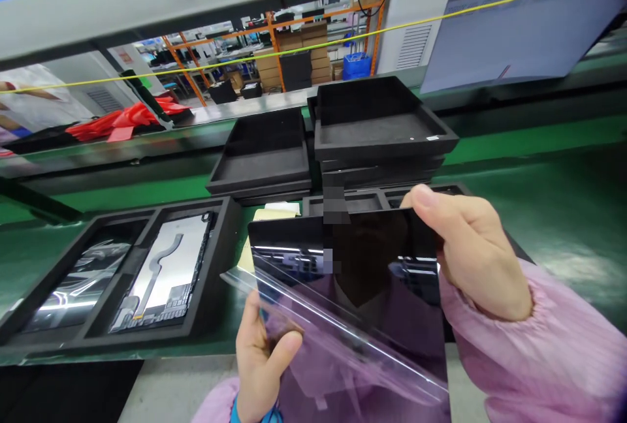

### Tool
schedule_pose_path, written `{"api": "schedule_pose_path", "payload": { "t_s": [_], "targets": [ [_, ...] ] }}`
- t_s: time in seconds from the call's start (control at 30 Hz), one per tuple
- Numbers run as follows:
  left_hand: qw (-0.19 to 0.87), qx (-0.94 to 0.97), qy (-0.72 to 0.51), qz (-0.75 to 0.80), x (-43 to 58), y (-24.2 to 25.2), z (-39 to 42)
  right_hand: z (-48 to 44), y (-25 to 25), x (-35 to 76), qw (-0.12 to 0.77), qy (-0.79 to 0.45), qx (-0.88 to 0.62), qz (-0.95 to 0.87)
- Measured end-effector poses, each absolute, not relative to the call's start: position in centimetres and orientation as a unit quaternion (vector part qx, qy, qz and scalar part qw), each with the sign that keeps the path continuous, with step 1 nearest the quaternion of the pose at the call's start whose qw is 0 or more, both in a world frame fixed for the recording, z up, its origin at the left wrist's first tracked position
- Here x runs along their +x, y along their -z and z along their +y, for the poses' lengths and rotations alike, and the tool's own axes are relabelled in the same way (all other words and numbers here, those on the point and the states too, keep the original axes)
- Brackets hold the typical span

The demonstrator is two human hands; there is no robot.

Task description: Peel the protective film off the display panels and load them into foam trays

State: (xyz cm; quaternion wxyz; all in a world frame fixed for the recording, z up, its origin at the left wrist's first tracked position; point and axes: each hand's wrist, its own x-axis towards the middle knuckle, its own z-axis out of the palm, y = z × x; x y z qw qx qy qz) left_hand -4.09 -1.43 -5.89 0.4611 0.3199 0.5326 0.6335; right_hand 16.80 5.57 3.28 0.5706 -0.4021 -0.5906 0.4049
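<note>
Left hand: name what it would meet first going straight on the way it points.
Beyond the clear film it holds, the left hand would likely meet the yellow paper first; depth is unclear.

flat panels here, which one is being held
The glossy panel, upper right corner in the right hand, clear film loose across it; the silvery panel and dark panel lie in the left tray.

Stretches across the view as a green workbench (563,201). Bears, at left by the front edge, a black two-compartment tray (207,279). Further back, carries a lower stack of black trays (267,168) and, just beside it on the right, a taller stack (385,150). Nearer, shows yellow paper (245,254) and another black compartmented tray (365,201), both partly hidden.
</note>
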Motion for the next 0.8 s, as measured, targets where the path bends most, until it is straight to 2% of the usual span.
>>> {"api": "schedule_pose_path", "payload": {
  "t_s": [0.13,0.3,0.47,0.63,0.8],
  "targets": [
    [0.479,0.33,-0.632,0.512,-4.3,5.7,-1.2,5.4,-3.5,16.6,0.557,-0.547,-0.307,-0.544],
    [0.478,0.307,-0.643,0.514,-4.4,6.0,-1.4,5.2,-3.7,16.7,0.564,-0.557,-0.281,-0.542],
    [0.477,0.3,-0.653,0.505,-4.3,5.8,-1.6,4.9,-3.4,17.0,0.56,-0.528,-0.309,-0.559],
    [0.426,0.318,-0.669,0.519,-4.0,5.6,-2.0,4.8,-2.9,16.9,0.579,-0.333,-0.34,-0.662],
    [0.428,0.314,-0.667,0.523,-3.7,5.8,-2.4,4.9,-2.7,16.2,0.604,-0.399,-0.339,-0.601]
  ]
}}
